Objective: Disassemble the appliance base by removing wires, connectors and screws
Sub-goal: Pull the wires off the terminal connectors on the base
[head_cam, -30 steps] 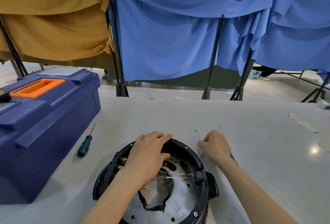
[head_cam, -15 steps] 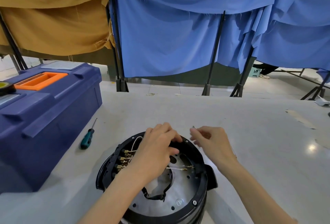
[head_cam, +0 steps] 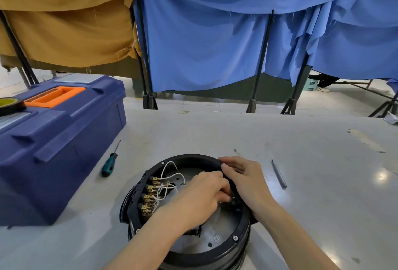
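1. Head view shows the round black plastic appliance base (head_cam: 224,246) standing open side up on the pale grey bench (head_cam: 323,183) directly in front of you, with its silver metal plate (head_cam: 217,226) visible inside.
2. Your right grip (head_cam: 245,181) is curled over the far-right part of the rim and holds the appliance base.
3. Your left grip (head_cam: 200,200) reaches in from the near side with its fingers bent toward the right inner wall. The fingertips are hidden, so I cannot tell whether they pinch anything.
4. The relation to mind is this: a small dark fitting (head_cam: 233,199) on that right wall sits just past your left fingertips and just under your right palm. The left grip looks better placed to work it while the right one braces.
5. The row of brass spade connectors (head_cam: 148,196) lines the left inner wall, running near to far, and thin white wires (head_cam: 172,172) loop from it toward the centre. The row lies left of your left wrist, opposite to where the fingers point, so you would need to swing back across the plate.
6. For screws, the green-handled screwdriver (head_cam: 109,165) lies left of the appliance base, beside the big blue plastic toolbox (head_cam: 64,140), with its tip pointing away. A slim grey metal rod (head_cam: 279,174) lies to the right, nearer your right grip.
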`<state>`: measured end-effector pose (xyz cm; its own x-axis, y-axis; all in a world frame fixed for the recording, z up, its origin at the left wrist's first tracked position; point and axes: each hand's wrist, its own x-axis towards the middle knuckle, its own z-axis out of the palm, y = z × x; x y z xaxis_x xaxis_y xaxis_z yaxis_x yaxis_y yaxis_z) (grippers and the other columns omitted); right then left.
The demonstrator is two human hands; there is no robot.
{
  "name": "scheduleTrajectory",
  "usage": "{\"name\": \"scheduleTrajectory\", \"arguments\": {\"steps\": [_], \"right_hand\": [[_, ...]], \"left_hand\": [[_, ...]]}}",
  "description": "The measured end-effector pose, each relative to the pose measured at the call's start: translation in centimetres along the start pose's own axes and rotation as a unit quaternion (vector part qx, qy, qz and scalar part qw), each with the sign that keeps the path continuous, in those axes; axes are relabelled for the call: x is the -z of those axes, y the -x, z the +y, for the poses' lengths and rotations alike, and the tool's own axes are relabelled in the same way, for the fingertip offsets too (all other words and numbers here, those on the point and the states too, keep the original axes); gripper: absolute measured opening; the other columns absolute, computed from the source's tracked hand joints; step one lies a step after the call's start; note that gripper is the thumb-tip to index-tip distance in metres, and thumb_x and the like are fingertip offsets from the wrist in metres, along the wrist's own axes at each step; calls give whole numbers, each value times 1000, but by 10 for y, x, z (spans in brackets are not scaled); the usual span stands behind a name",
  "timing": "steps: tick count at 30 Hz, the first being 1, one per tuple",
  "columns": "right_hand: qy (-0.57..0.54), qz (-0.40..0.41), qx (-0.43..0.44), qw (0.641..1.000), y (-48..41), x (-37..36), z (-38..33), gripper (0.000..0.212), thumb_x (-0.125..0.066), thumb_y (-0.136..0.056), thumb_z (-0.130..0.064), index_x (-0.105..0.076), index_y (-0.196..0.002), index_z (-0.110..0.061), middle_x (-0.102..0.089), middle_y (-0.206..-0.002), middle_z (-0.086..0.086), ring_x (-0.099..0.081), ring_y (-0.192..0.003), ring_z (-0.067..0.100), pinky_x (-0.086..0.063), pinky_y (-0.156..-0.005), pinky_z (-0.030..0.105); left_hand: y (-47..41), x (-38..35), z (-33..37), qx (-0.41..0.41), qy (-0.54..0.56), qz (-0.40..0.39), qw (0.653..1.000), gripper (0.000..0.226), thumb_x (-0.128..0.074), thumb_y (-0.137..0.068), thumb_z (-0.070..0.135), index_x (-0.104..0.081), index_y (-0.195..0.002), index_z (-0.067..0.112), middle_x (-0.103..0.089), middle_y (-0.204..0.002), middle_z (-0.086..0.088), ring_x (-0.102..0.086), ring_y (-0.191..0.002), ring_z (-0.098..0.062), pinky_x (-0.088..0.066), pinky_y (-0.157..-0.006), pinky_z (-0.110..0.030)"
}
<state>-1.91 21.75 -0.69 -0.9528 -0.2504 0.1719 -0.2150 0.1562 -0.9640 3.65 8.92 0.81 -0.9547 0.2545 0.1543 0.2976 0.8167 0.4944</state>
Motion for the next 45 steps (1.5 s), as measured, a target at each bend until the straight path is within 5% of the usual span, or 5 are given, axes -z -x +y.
{"name": "scheduleTrajectory", "arguments": {"steps": [8,27,31,37,45], "right_hand": [[5,7,-6,1000,-3,1,5,18,-63,-90,-8,-74,-102,-15,-75,-92,-4,-69,-89,3,-53,-79,18],[-7,12,-29,999,-5,2,10,18,-64,-90,-9,-75,-105,-12,-76,-94,3,-71,-92,11,-56,-89,35],[-16,11,-37,999,-6,2,10,18,-65,-90,-11,-75,-105,-13,-76,-94,2,-71,-91,12,-56,-89,38],[-27,8,-37,999,-4,2,9,17,-65,-90,-10,-75,-103,-14,-77,-91,-1,-72,-87,11,-57,-87,36],[-35,0,-29,999,1,-2,4,16,-59,-95,-14,-74,-103,-16,-76,-93,0,-72,-90,13,-56,-83,29]], "left_hand": [[2,-3,14,24,-114,27,993,19,-48,-79,4,-42,-77,22,-68,-96,0,-63,-94,-25,-39,-67,-33],[1,-6,16,39,-98,15,994,23,-47,-78,6,-35,-71,24,-54,-80,3,-61,-88,-26,-27,-60,-33],[0,8,9,76,-139,25,987,16,-49,-82,9,-42,-77,23,-62,-94,-3,-60,-95,-30,-32,-67,-33],[9,9,6,67,-65,18,995,23,-55,-87,13,-44,-72,27,-59,-82,4,-58,-87,-22,-46,-74,-36],[14,13,-4,83,27,125,988,13,-59,-92,22,-60,-79,24,-64,-78,11,-63,-82,-15,-51,-79,-43]]}}
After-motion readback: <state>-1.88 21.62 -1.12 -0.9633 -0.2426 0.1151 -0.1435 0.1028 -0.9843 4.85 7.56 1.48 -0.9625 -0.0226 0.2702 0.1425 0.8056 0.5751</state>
